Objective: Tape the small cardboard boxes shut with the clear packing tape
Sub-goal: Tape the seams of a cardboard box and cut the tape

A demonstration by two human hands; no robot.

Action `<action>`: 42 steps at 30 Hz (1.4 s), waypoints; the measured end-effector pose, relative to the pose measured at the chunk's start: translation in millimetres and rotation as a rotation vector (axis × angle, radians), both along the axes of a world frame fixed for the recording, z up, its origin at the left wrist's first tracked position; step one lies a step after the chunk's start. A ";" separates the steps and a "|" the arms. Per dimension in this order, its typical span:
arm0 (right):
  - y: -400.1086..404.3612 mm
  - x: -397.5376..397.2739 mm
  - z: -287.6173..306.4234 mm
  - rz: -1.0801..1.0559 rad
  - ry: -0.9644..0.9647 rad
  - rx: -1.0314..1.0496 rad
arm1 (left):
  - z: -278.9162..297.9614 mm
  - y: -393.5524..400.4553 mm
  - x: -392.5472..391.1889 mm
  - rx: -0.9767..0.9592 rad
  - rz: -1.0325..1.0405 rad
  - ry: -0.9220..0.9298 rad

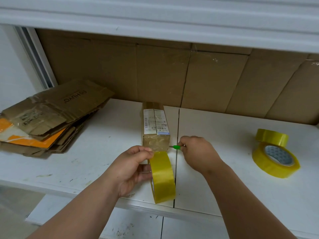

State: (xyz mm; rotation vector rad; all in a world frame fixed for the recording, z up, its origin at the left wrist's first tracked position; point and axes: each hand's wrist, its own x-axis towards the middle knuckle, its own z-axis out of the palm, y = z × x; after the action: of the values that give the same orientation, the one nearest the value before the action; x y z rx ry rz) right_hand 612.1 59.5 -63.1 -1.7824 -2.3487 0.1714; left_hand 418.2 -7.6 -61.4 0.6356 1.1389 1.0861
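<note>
Head view
Box: one small cardboard box lies lengthwise near the middle of the desk, its far end close to the back edge, its near end facing me.
Tape on box: a shiny clear layer covers the near end face, and a strip seems to run along the top under the shipping label; I judge this end is as good as sealed.
Roll in use: the tape roll stands on edge near the front edge of the desk, a strip of tape running up from it to the box's near end, not yet cut.
My left hand: curled round the roll, thumb and fingertips pinching where the strip leaves it, right at the foot of the box.
My right hand: closed around a small green-handled cutter, its tip touching or just beside the strip at the box's near right corner.
Step in hand: cutting the strip free, as I read it.
Left to do: sever the tape and press the loose end flat; I cannot tell whether the far end is sealed.
Other boxes: I see only this one small box; a pile of flattened cartons lies at the left end of the desk.
Spare rolls: two more tape rolls sit near the right end, one leaning on the other.
</note>
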 end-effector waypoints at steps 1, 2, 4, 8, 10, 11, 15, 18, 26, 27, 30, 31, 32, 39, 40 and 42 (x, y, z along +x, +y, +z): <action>-1.1 2.9 -6.1 -0.048 0.067 -0.027 | -0.1 0.1 0.4 0.003 -0.009 0.007; -2.7 5.0 -11.9 -0.091 0.128 -0.059 | 0.1 0.4 1.0 0.006 -0.018 0.015; -5.4 8.8 -24.9 -0.157 0.246 -0.132 | 0.4 1.1 1.9 0.012 -0.032 0.031; -14.1 15.1 -34.6 -0.277 0.741 -0.314 | 1.3 2.1 4.5 0.013 -0.053 0.052; -17.1 18.7 -32.8 -0.277 0.970 -0.374 | 1.2 2.5 4.0 0.005 -0.047 0.042; -18.4 20.7 -31.1 -0.269 1.035 -0.379 | 1.0 2.7 3.3 0.003 -0.044 0.037; -14.0 25.5 -36.4 -0.332 0.827 -0.309 | 0.8 2.8 2.1 0.007 -0.063 0.037; -13.9 22.8 -45.7 -0.311 0.148 -0.237 | 2.2 1.4 3.7 0.013 -0.086 0.041; -33.5 -17.2 -10.2 -0.334 0.980 -0.382 | 2.5 -2.5 3.5 0.058 -0.109 0.058; -37.6 -23.3 -3.4 -0.318 1.086 -0.494 | 2.6 -3.2 3.5 0.065 -0.115 0.062; -44.7 -34.8 2.5 -0.280 1.128 -0.593 | 2.9 -5.1 3.1 0.086 -0.131 0.079; -44.9 -36.8 1.6 -0.294 1.155 -0.589 | 2.9 -5.7 2.9 0.089 -0.134 0.082; -44.7 -38.2 1.4 -0.319 1.192 -0.580 | 3.3 -6.1 2.8 0.090 -0.137 0.084; -42.3 -45.9 7.4 -0.399 1.225 -0.523 | 8.3 -9.1 2.1 0.093 -0.173 0.200; -42.4 -46.5 7.8 -0.382 1.215 -0.520 | 10.0 -9.6 0.9 0.089 -0.181 0.215; -42.6 -46.6 7.1 -0.335 1.196 -0.506 | 13.7 -8.6 -2.9 0.081 -0.167 0.251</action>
State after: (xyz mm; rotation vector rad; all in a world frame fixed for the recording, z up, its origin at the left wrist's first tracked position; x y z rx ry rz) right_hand 565.4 16.9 -56.0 -1.4898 -1.1776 1.4030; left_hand 415.4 -16.1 -47.7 0.9338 1.2360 0.9305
